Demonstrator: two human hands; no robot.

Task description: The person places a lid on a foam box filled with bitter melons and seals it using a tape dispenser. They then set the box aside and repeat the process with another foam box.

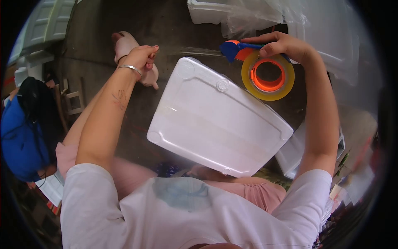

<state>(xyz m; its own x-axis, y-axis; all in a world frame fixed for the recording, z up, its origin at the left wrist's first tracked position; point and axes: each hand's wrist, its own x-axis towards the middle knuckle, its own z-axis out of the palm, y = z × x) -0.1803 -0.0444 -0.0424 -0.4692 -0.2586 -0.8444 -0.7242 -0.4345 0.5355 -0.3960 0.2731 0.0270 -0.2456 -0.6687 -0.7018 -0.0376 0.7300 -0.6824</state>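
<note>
A white foam box (215,120) rests tilted on my lap, lid side up. My right hand (284,45) holds a tape dispenser with a blue handle (230,49) above the box's far right corner. On it sits a yellowish tape roll (248,81) with an orange core. My left hand (141,56) is out past the box's far left corner, fingers pinched together. A thin clear strip of tape (190,52) seems to run from the dispenser to those fingers. A silver bangle is on my left wrist.
My foot in a pink shoe (124,41) lies on the dark floor under the left hand. More white foam boxes (205,12) and clear plastic sheeting (257,16) sit ahead. Another foam box (290,153) is at my right. Blue cloth (20,141) lies at left.
</note>
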